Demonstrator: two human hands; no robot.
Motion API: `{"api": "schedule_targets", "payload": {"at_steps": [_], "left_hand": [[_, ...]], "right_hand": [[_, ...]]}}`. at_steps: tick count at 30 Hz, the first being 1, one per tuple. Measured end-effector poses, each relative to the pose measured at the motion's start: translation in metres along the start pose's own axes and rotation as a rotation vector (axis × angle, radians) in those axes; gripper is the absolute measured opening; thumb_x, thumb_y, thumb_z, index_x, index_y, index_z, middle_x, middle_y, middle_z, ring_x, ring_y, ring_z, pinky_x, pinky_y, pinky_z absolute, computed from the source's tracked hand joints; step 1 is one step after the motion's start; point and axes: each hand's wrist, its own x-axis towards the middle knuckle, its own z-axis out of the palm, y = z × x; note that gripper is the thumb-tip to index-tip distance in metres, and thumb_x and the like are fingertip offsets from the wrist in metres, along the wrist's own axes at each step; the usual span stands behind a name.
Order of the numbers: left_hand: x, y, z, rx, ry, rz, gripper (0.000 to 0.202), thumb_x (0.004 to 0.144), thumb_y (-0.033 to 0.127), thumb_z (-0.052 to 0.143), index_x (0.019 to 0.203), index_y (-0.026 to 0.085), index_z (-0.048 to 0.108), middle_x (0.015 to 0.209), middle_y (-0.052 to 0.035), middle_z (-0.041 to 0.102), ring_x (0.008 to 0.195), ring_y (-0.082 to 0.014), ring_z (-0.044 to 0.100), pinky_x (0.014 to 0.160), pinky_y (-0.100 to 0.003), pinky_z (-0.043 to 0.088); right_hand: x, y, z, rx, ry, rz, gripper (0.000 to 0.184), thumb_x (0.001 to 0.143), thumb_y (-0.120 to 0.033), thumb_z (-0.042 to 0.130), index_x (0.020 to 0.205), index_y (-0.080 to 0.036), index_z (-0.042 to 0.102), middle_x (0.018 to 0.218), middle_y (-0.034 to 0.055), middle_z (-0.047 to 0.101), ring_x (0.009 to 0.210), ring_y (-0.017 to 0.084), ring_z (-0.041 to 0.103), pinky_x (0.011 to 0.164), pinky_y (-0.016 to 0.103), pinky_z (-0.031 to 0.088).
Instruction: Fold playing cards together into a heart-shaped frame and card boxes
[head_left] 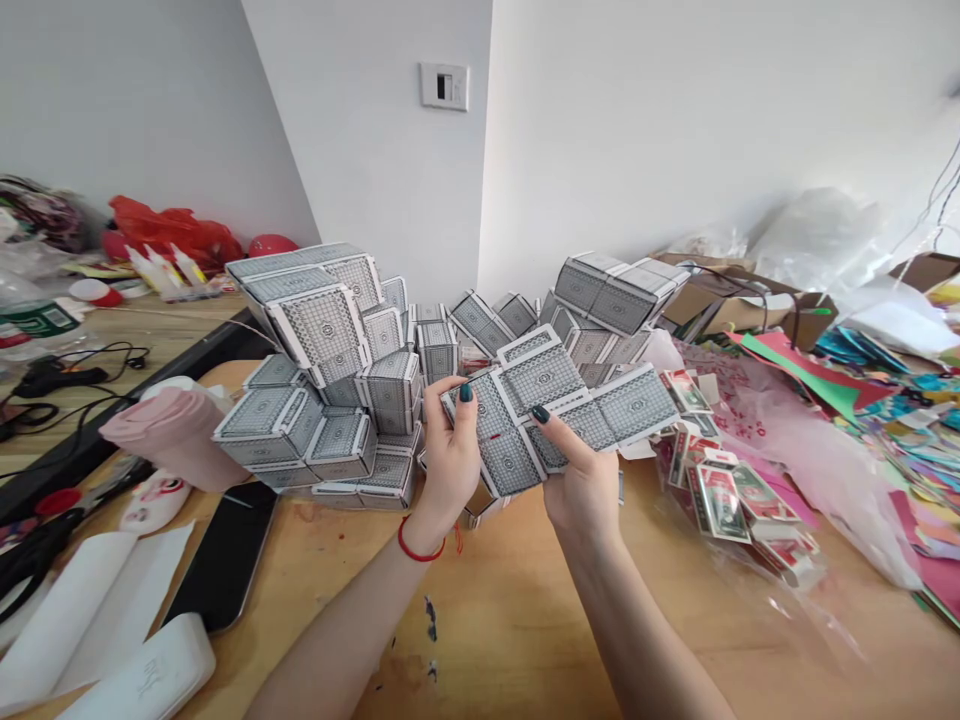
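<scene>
Both of my hands grip a panel of joined playing cards (545, 375) with grey patterned backs, raised over the table. My left hand (452, 450) pinches its left end, thumb on top. Near the middle of its lower edge, my right hand (581, 485) holds on with the thumb pressed on the cards; its other fingers are hidden underneath. Behind and to the left stands a stack of boxes folded from the same cards (326, 335). More such card boxes (615, 290) are piled at the back right, partly covered by the panel.
Red-and-green card packs (720, 500) lie in clear plastic on the right, beside coloured paper scraps (915, 430). To the left are a black phone (225, 555), a white power bank (150, 675), a pink cloth roll (165, 430) and black-handled scissors (37, 560). Glue bottles (169, 270) stand farther back.
</scene>
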Motion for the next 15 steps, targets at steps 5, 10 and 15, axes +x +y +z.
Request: {"api": "schedule_targets", "payload": {"at_steps": [5, 10, 15], "left_hand": [[-0.002, -0.0031, 0.0025, -0.063, 0.027, -0.021, 0.033, 0.086, 0.051, 0.037, 0.099, 0.022, 0.047, 0.082, -0.0011, 0.048, 0.072, -0.0126, 0.047, 0.068, -0.025, 0.041], [-0.0046, -0.0023, 0.0036, -0.124, 0.056, -0.046, 0.035, 0.087, 0.052, 0.03, 0.097, 0.022, 0.046, 0.089, -0.0029, 0.05, 0.081, -0.0142, 0.05, 0.074, -0.027, 0.043], [-0.0084, -0.0033, 0.005, -0.153, 0.096, -0.093, 0.037, 0.087, 0.053, 0.027, 0.098, 0.023, 0.046, 0.086, -0.0029, 0.053, 0.08, -0.015, 0.053, 0.074, -0.029, 0.045]], "right_hand": [[-0.0017, -0.0005, 0.0001, -0.033, 0.016, -0.021, 0.054, 0.062, -0.02, 0.07, 0.114, -0.018, 0.057, 0.1, 0.0077, 0.068, 0.092, 0.026, 0.064, 0.08, 0.041, 0.053], [-0.0039, -0.0015, 0.0014, -0.005, 0.027, -0.023, 0.053, 0.06, -0.018, 0.07, 0.111, -0.019, 0.058, 0.099, 0.0066, 0.068, 0.09, 0.024, 0.064, 0.08, 0.04, 0.052], [-0.0083, 0.0018, 0.0041, 0.013, 0.037, -0.032, 0.055, 0.059, -0.018, 0.07, 0.113, -0.02, 0.057, 0.103, 0.0065, 0.067, 0.095, 0.024, 0.062, 0.083, 0.04, 0.051]]}}
